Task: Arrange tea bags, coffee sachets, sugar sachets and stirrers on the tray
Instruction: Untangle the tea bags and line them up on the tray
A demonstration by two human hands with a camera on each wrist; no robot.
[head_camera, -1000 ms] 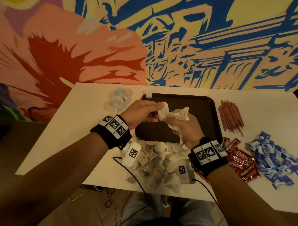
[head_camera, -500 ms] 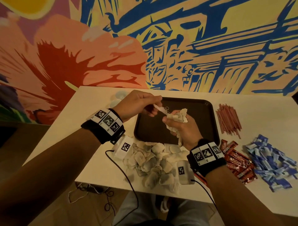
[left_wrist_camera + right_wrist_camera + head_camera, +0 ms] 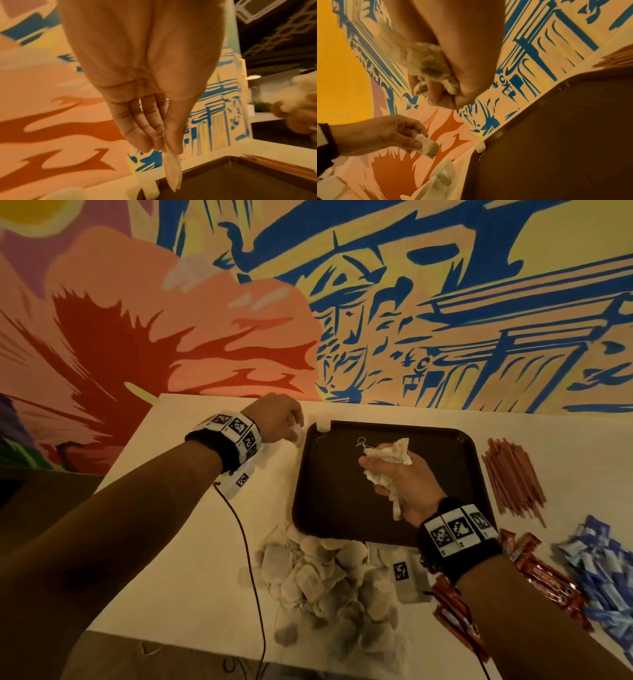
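A dark brown tray lies on the white table. My right hand hovers over it and grips a crumpled bunch of tea bags, with a loop of string sticking out; the wrist view shows the same bunch in the fist. My left hand is at the tray's far-left corner and pinches a single tea bag between thumb and fingertips, hanging just above the rim. A white tea-bag tag lies over the far rim.
A pile of tea bags lies in front of the tray. Brown stirrers, red coffee sachets and blue sugar sachets are to the right. White cups stand left of the tray.
My left hand has pulled one tea bag away from the bunch and carried it left to the tray's far-left corner. The right hand still holds the bunch over the tray.
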